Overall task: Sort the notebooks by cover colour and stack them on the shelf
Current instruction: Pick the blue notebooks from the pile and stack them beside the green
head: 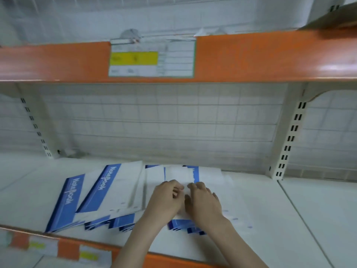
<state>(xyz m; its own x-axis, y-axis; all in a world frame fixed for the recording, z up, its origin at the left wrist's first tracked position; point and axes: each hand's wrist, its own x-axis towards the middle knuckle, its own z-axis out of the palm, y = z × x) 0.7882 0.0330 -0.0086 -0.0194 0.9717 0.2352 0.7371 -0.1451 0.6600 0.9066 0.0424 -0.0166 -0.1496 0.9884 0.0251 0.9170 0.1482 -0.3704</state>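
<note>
Several blue-and-white notebooks lie fanned out on the white shelf (289,219). One notebook (67,202) at the left shows a blue band with the word "NoteBook"; a second notebook (114,186) overlaps it at a slant. More notebooks (181,174) lie spread toward the back under my hands. My left hand (166,200) and my right hand (202,202) rest side by side on the white covers in the middle of the pile, fingers bent onto the paper. Whether either hand pinches a cover is hidden.
An orange shelf edge (251,59) with a white and yellow price label (150,59) hangs above. A wire grid back panel (164,120) closes the rear. Slotted uprights (289,140) stand at both sides. The shelf's orange front lip (67,246) carries labels.
</note>
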